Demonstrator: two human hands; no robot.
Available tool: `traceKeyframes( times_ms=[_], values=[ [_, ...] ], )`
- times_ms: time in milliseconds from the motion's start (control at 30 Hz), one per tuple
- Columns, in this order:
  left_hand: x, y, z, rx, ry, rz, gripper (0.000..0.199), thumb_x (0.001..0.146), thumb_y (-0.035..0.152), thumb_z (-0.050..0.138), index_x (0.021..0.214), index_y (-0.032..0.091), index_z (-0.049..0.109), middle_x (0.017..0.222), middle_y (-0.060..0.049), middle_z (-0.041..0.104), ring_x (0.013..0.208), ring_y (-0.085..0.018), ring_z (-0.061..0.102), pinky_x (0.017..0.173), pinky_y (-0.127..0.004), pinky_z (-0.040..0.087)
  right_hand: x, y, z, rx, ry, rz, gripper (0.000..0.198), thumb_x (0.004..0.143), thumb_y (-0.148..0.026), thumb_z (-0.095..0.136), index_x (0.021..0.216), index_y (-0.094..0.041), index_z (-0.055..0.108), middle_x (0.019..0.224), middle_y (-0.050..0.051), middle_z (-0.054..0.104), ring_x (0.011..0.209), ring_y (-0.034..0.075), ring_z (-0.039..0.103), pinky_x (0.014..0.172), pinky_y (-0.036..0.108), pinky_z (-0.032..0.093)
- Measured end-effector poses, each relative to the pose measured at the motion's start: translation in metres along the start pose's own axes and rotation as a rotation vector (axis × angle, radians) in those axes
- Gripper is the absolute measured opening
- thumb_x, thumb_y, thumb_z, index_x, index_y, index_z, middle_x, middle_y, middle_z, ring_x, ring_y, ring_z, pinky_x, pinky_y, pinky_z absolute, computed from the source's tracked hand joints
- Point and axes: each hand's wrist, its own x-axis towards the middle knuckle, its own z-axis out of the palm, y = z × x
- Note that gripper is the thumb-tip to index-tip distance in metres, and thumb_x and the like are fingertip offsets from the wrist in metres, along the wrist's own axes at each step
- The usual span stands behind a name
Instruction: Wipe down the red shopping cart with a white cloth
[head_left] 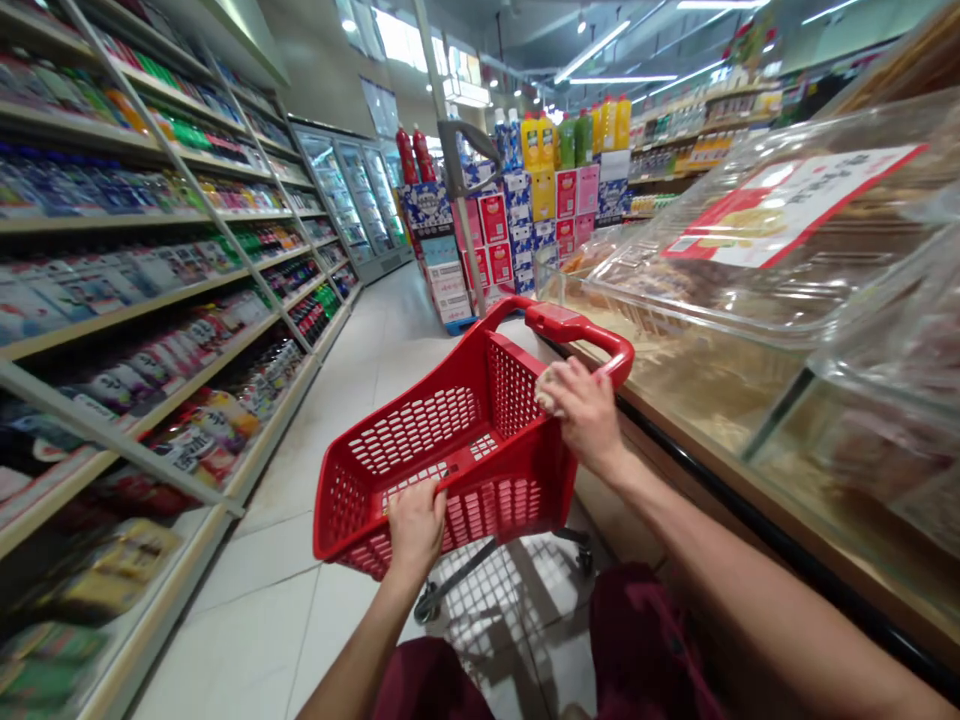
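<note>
A red plastic shopping cart [517,500] stands in front of me, side-on, its perforated basket holding nothing that I can make out. My left hand [415,522] is closed over the near rim of the basket, fingers hooked to the inside. By the handle end, my right hand [589,408] is curled with a small crumpled whitish thing [553,390] at its fingertips; blur hides what it is. That hand lies against the cart just below the red push handle [619,360].
Shelves of drinks [180,220] line the left side. A glass-sided display bin [675,370] with clear plastic food boxes [750,300] borders the right. Ahead stand stacked drink cartons [495,220] beside a metal pole, with glass-door fridges [352,190] beyond. Pale tiles [277,580] cover the floor.
</note>
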Motion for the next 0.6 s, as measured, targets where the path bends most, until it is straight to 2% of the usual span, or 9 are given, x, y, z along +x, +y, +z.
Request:
traceKeyframes(
  times_ms=[67,133,233,300,333,400,467,533,600],
  values=[
    [0.000,0.001,0.000,-0.014,-0.002,-0.003,0.023,0.082,0.026,0.034,0.078,0.019,0.056,0.079,-0.004,0.063,0.082,-0.019,0.055,0.076,-0.032,0.033,0.016,0.020,-0.008,-0.068,0.010,0.066,0.025,0.080,-0.015,0.045,0.099,-0.021,0.060,0.125,0.008,0.049,0.121,0.025,0.035,0.098,0.050,0.019],
    [0.000,0.003,0.000,-0.023,-0.007,-0.010,0.023,0.082,0.025,0.034,0.076,0.018,0.055,0.077,-0.004,0.062,0.081,-0.019,0.055,0.076,-0.032,0.033,0.019,0.021,-0.008,-0.098,-0.034,0.070,0.026,0.078,-0.014,0.046,0.099,-0.020,0.060,0.124,0.009,0.049,0.119,0.025,0.037,0.098,0.048,0.019],
    [-0.001,0.004,-0.003,-0.031,-0.012,-0.002,0.022,0.082,0.025,0.035,0.078,0.019,0.056,0.078,-0.004,0.063,0.080,-0.018,0.055,0.075,-0.032,0.035,0.002,-0.014,0.008,-0.059,-0.165,-0.039,0.028,0.078,-0.011,0.045,0.101,-0.020,0.059,0.121,0.007,0.052,0.117,0.023,0.040,0.098,0.044,0.018],
    [-0.005,0.000,-0.005,-0.040,-0.009,0.033,0.021,0.081,0.024,0.038,0.088,0.020,0.057,0.090,-0.004,0.064,0.087,-0.018,0.055,0.079,-0.032,0.036,-0.007,-0.040,0.018,-0.020,-0.252,-0.155,0.027,0.080,-0.013,0.045,0.101,-0.023,0.059,0.119,0.004,0.054,0.115,0.021,0.041,0.099,0.043,0.016],
    [-0.008,-0.004,-0.005,-0.042,0.004,0.049,0.023,0.080,0.023,0.039,0.095,0.020,0.056,0.099,-0.005,0.063,0.093,-0.018,0.054,0.083,-0.034,0.035,-0.008,-0.047,0.020,-0.006,-0.283,-0.205,0.025,0.081,-0.014,0.045,0.099,-0.024,0.059,0.117,0.002,0.056,0.112,0.020,0.043,0.099,0.042,0.015],
    [-0.019,-0.017,-0.005,-0.032,0.057,0.030,0.030,0.079,0.022,0.040,0.107,0.020,0.052,0.115,-0.008,0.056,0.106,-0.020,0.049,0.093,-0.040,0.030,-0.005,-0.042,0.016,-0.007,-0.312,-0.252,0.024,0.083,-0.016,0.043,0.097,-0.027,0.060,0.113,0.000,0.058,0.108,0.018,0.046,0.098,0.042,0.014],
    [-0.031,-0.033,-0.002,-0.015,0.119,-0.051,0.034,0.079,0.021,0.040,0.111,0.018,0.050,0.121,-0.010,0.052,0.112,-0.023,0.044,0.096,-0.047,0.025,0.000,-0.022,0.005,-0.056,-0.281,-0.224,0.024,0.084,-0.017,0.043,0.098,-0.028,0.059,0.113,0.000,0.058,0.107,0.019,0.047,0.097,0.042,0.015],
    [-0.042,-0.047,0.002,-0.018,0.143,-0.103,0.034,0.079,0.021,0.039,0.111,0.016,0.051,0.120,-0.011,0.053,0.113,-0.024,0.044,0.096,-0.047,0.026,0.001,-0.005,-0.005,-0.135,-0.204,-0.146,0.025,0.084,-0.018,0.043,0.102,-0.025,0.058,0.117,0.004,0.055,0.111,0.022,0.044,0.095,0.043,0.018],
    [-0.048,-0.055,0.005,-0.036,0.141,-0.108,0.034,0.078,0.021,0.041,0.110,0.017,0.052,0.118,-0.010,0.055,0.112,-0.024,0.044,0.096,-0.046,0.027,-0.004,-0.009,-0.002,-0.180,-0.137,-0.084,0.025,0.084,-0.019,0.043,0.104,-0.022,0.058,0.120,0.007,0.053,0.114,0.024,0.040,0.094,0.042,0.020]
  ],
)
